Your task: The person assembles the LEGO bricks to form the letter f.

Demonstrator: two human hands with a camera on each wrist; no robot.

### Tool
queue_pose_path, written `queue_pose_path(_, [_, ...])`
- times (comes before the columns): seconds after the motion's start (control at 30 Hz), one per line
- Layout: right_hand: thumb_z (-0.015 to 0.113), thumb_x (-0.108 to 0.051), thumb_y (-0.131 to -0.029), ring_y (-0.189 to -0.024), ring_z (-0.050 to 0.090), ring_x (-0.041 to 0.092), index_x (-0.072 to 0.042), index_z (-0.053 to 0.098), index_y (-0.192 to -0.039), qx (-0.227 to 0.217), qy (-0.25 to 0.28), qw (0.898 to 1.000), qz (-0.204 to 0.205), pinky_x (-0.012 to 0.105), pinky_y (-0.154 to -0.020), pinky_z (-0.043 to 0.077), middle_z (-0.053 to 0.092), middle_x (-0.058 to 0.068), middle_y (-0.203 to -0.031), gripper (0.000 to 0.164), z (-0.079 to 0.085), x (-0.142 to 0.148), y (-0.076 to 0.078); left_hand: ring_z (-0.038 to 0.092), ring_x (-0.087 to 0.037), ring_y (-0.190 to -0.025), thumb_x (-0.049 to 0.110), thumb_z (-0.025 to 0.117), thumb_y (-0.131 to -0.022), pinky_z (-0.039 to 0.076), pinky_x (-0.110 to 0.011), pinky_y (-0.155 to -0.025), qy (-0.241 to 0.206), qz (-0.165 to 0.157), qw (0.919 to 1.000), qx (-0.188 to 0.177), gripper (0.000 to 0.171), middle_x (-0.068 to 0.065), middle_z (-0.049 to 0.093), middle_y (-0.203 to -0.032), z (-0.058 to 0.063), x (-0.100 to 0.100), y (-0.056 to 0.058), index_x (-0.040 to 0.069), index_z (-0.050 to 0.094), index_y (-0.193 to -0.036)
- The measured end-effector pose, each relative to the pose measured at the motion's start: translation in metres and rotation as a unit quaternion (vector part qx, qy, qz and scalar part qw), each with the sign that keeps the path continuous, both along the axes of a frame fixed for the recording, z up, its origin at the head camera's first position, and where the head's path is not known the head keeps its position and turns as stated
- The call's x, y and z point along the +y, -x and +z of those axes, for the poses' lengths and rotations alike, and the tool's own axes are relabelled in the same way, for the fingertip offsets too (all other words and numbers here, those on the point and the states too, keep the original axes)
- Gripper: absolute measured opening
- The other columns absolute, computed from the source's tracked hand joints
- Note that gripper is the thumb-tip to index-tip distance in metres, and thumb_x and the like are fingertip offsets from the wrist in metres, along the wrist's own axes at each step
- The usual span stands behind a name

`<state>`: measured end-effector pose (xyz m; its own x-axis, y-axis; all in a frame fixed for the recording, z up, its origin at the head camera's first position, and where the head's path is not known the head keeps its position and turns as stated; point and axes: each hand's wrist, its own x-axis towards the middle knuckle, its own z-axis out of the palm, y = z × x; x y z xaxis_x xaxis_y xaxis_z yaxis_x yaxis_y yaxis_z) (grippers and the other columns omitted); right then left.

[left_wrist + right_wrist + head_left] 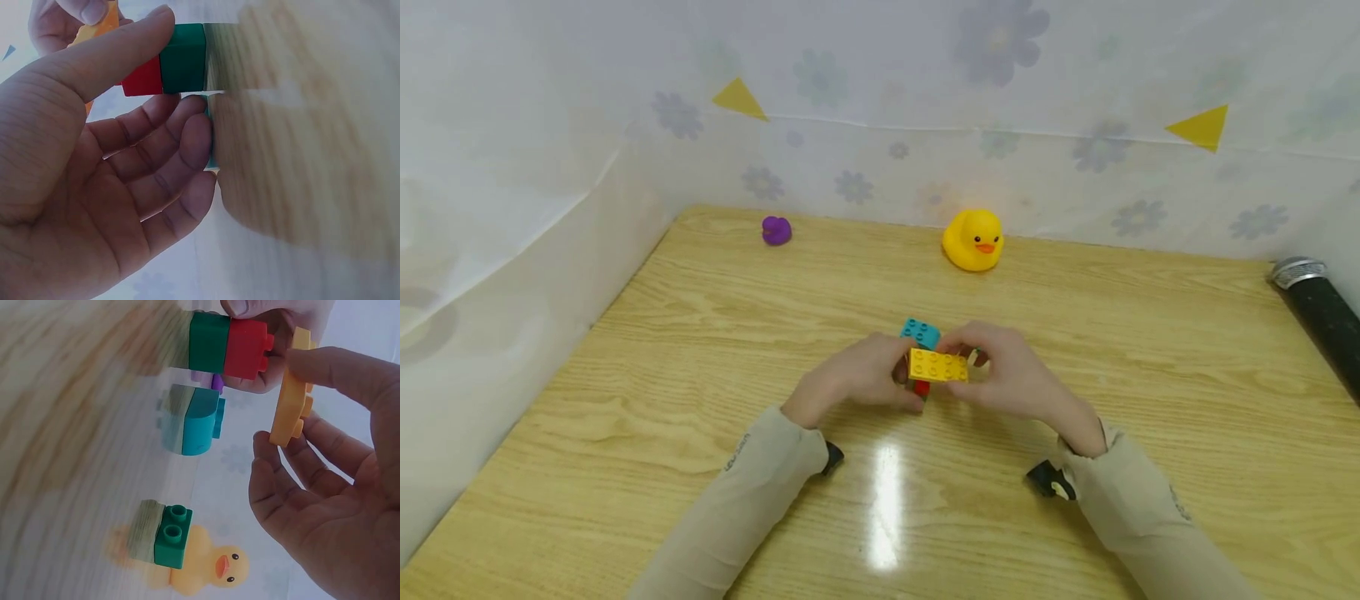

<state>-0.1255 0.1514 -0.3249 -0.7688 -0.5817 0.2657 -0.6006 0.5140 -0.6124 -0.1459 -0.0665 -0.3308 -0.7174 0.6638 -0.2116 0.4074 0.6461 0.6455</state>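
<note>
Thumb and fingers of my left hand (871, 372) grip a two-brick stack standing on the table, a red brick (245, 349) on top of a green brick (184, 57). My right hand (1003, 372) pinches a thin yellow brick (937, 367) between thumb and fingers, studs up. It is slightly tilted and close over the red brick's studs, with a small gap in the right wrist view. A teal brick (921, 332) with a rounded side rests just behind the stack. Another green brick (174, 534) sits apart on the table, mostly hidden by my right hand in the head view.
At the back of the wooden table (760, 300) sit a yellow rubber duck (973, 242) and a small purple duck (777, 231). A black microphone (1322, 317) lies at the right edge. A flower-print curtain (880, 100) hangs behind.
</note>
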Motion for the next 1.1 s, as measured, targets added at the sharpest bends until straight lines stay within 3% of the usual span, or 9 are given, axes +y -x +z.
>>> queue_pose_path(0.63, [0.08,-0.005,-0.075,-0.08,0.058,0.015,-0.007,0.07,-0.106,0.021,-0.018,0.999,0.038,0.033,-0.063,0.051,0.068,0.004,-0.098,0.033,-0.0062,-0.0022,0.0006,0.054,-0.014,-0.081,0.035,0.077,-0.081,0.045,-0.025,-0.074,0.028,-0.011,0.9991,0.03,0.042,0.005,0.06,-0.095,-0.0004,0.0024,0.0,0.013,0.055,-0.11])
queue_pose_path(0.9, [0.079,-0.005,-0.077,-0.084,0.057,0.018,-0.007,0.072,-0.107,0.001,-0.029,0.999,0.033,0.036,-0.065,0.052,0.066,0.005,-0.099,0.031,-0.0041,-0.0043,-0.0011,0.054,-0.013,-0.088,0.037,0.076,-0.082,0.045,-0.027,-0.082,0.038,-0.016,0.9987,0.031,0.044,0.004,0.061,-0.103,-0.0007,0.0019,0.0002,0.014,0.056,-0.115])
queue_pose_path(1.1, [0.079,-0.004,-0.076,-0.084,0.056,0.019,-0.005,0.072,-0.106,-0.003,-0.029,0.999,0.025,0.031,-0.063,0.051,0.064,0.006,-0.097,0.031,-0.0051,-0.0069,-0.0024,0.054,-0.014,-0.086,0.034,0.076,-0.083,0.045,-0.027,-0.08,0.031,-0.022,0.9987,0.034,0.042,0.002,0.061,-0.102,-0.0001,0.0017,-0.0002,0.012,0.056,-0.113])
